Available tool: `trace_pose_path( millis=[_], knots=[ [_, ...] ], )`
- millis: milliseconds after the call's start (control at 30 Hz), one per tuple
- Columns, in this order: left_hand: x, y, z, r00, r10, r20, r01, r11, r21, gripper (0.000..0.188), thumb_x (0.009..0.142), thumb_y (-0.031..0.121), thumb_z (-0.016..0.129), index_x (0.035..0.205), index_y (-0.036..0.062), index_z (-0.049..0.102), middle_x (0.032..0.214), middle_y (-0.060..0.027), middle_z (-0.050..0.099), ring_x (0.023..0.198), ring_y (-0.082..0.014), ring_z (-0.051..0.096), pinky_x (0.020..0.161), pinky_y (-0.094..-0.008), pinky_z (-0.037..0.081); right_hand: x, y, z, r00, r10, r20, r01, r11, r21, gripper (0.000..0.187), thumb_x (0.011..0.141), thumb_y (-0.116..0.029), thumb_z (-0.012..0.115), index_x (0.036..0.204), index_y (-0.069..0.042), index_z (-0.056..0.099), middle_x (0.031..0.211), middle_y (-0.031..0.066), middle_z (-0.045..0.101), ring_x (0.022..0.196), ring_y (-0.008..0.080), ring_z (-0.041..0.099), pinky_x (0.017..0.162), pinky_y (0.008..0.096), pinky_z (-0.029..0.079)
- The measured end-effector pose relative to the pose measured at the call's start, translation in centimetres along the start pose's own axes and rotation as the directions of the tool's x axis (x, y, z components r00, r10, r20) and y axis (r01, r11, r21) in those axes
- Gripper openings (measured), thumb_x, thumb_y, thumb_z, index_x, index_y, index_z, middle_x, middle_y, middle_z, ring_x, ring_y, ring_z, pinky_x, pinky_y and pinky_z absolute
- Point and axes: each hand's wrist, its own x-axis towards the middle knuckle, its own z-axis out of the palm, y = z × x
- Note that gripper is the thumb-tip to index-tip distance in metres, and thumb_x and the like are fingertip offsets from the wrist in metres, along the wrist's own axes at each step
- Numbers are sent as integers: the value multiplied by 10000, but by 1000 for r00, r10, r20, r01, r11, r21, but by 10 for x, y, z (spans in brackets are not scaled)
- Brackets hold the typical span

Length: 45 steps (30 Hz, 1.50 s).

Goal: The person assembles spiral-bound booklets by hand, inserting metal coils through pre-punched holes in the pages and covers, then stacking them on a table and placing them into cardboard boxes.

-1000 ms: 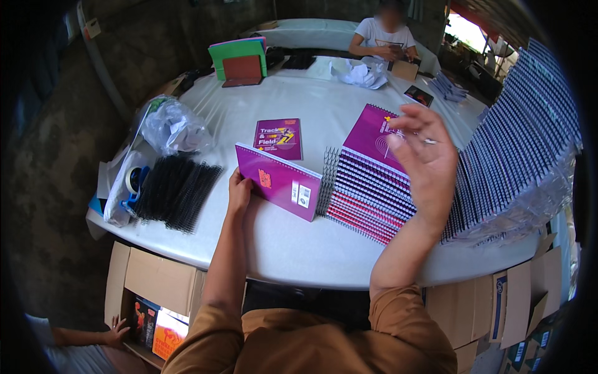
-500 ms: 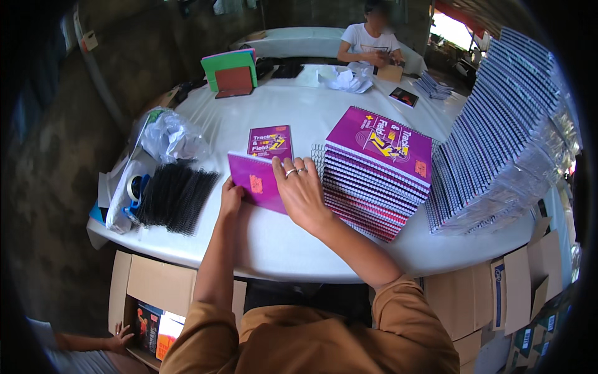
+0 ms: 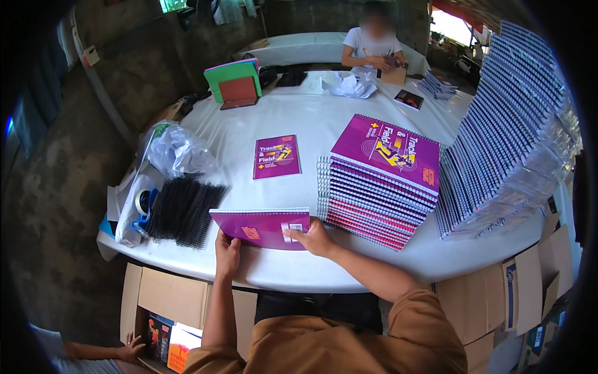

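Between both hands, a purple notebook (image 3: 271, 235) is held tilted near the table's front edge. Its cover carries an orange mark and a white label, and a row of binding shows along its upper edge. My left hand (image 3: 227, 254) grips the left end, thumb on the cover. At the right end my right hand (image 3: 319, 239) holds on, its thumb lying by the label; the fingers behind are hidden. Farther off, a purple booklet (image 3: 276, 157) with a yellow-and-white design lies flat. A tall stack of purple spiral notebooks (image 3: 380, 187) rises just beyond my right hand.
Black wire coils (image 3: 187, 212), crumpled clear plastic (image 3: 180, 149) and a tape dispenser (image 3: 143, 206) crowd the left. A tall leaning stack of notebooks (image 3: 504, 137) fills the right. Cardboard boxes (image 3: 171, 293) stand below the edge. One person (image 3: 374, 47) works across the table; another's hand (image 3: 131, 349) is lower left.
The held notebook has come down nearer the table's front edge and turned more level. My right hand has shifted from its upper edge to its right end, uncovering the white label.
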Motion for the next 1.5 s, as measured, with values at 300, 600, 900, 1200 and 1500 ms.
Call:
trace_pose_path(
  millis=[300, 600, 900, 1200, 1500],
  knots=[
    [21, 17, -34, 916, 189, 355, -394, 599, 697, 295, 683, -98, 480, 952, -10, 563, 908, -152, 583, 849, -296, 577, 807, -337, 447, -2, 8, -20, 995, -101, 24, 103, 991, -83, 232, 857, -102, 617, 1081, -44, 605, 814, 10, 643, 719, 76, 575, 656, 238, 473],
    [73, 13, -53, 963, 268, 26, 14, -145, 989, 315, 839, 334, 574, 952, 45, 519, 961, -118, 552, 944, -306, 552, 752, -418, 475, 4, -1, -30, 986, -47, 157, 43, 999, 31, 282, 836, -109, 643, 1106, -35, 614, 837, 13, 650, 756, 73, 545, 712, 249, 455],
    [80, 45, -57, 927, 368, 66, 6, -193, 981, 337, 876, 356, 518, 1041, 76, 607, 981, -153, 548, 895, -334, 588, 752, -435, 471, 2, -12, -31, 985, -51, 164, 54, 998, -16, 371, 835, -32, 576, 1203, -81, 570, 1045, 16, 622, 902, 95, 540, 838, 246, 437],
    [70, 82, -67, 978, 208, 7, -160, 728, 667, 287, 856, 123, 402, 1078, 13, 548, 724, -65, 536, 612, -132, 513, 544, -265, 419, 4, -20, -30, 980, -14, 200, 16, 1000, -7, 351, 836, 0, 563, 1176, -83, 581, 976, 12, 641, 807, 61, 561, 747, 216, 479],
    [3, 138, -20, 975, -129, 178, 72, 953, 295, 296, 956, 260, 411, 982, 3, 554, 657, 45, 359, 554, -46, 314, 504, -192, 264, 4, -10, -28, 988, -95, 120, 103, 993, -61, 327, 840, -51, 586, 1167, -42, 583, 1037, 43, 643, 917, 110, 561, 836, 257, 450]
  ],
)
